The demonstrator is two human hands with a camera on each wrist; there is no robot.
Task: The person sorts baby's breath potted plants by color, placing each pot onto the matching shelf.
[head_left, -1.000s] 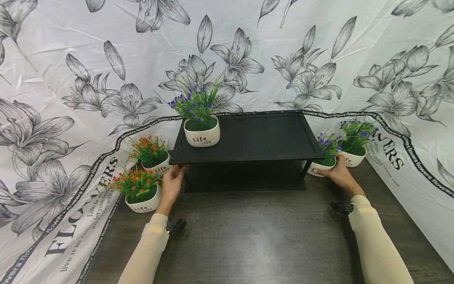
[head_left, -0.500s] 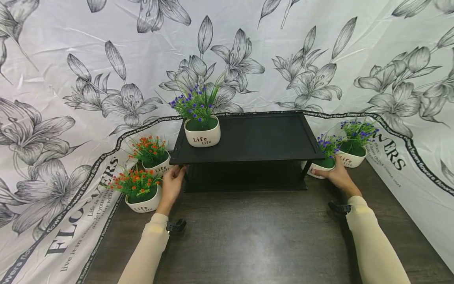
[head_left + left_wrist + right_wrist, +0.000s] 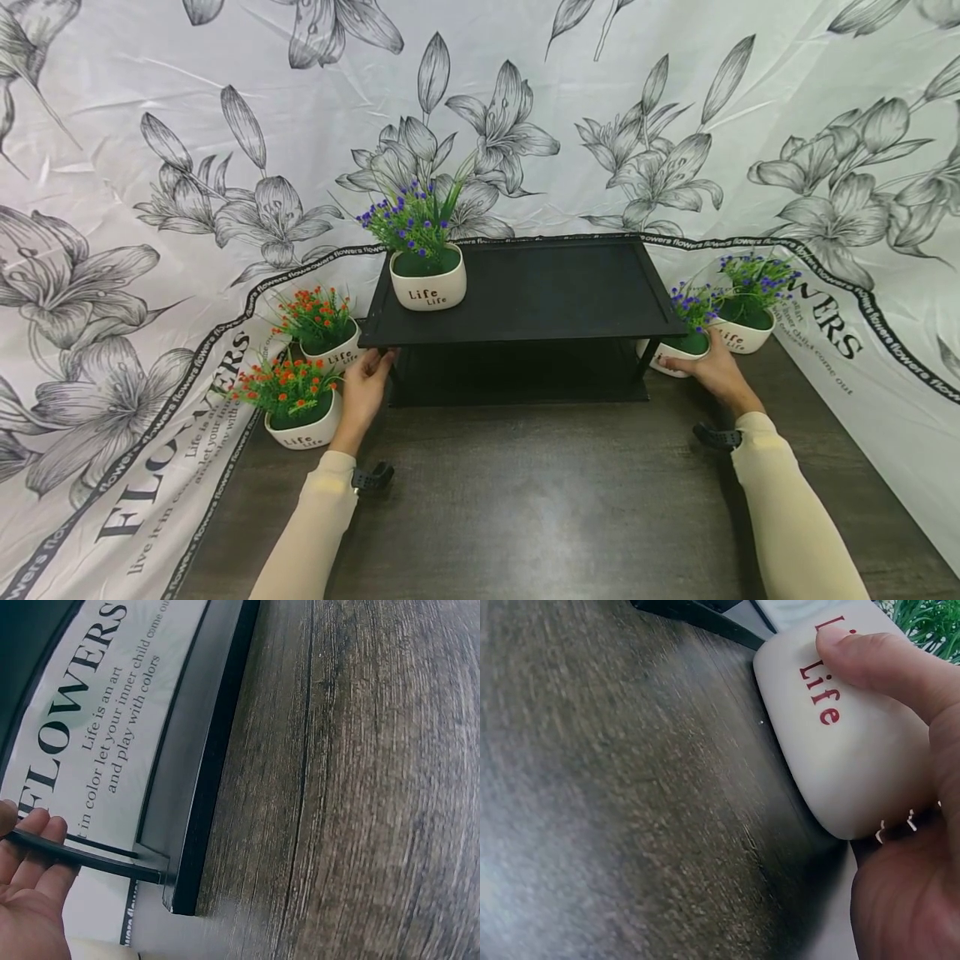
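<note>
A black two-tier rack (image 3: 555,287) stands on the table against the backdrop. My left hand (image 3: 364,387) is at its front left corner; in the left wrist view the fingers (image 3: 45,859) curl round the slim black post (image 3: 112,865) of the rack. On the right, my right hand (image 3: 720,375) holds a white flowerpot (image 3: 678,363) with small purple flowers, beside the rack's right front post. The right wrist view has the thumb (image 3: 855,660) on the pot's lettered front, the other fingers mostly hidden. Another white flowerpot (image 3: 427,283) with purple flowers sits on the rack's top left.
Two white pots with orange flowers, a front one (image 3: 303,423) and a rear one (image 3: 333,348), stand left of the rack. Behind my right hand is another purple-flowered pot (image 3: 750,329). Dark wood table (image 3: 547,500) lies in front; a floral-printed cloth (image 3: 525,125) hangs behind.
My right hand and the pot it holds have shifted very slightly left and toward me, mostly in the first half second. My left hand and the rack have stayed still.
</note>
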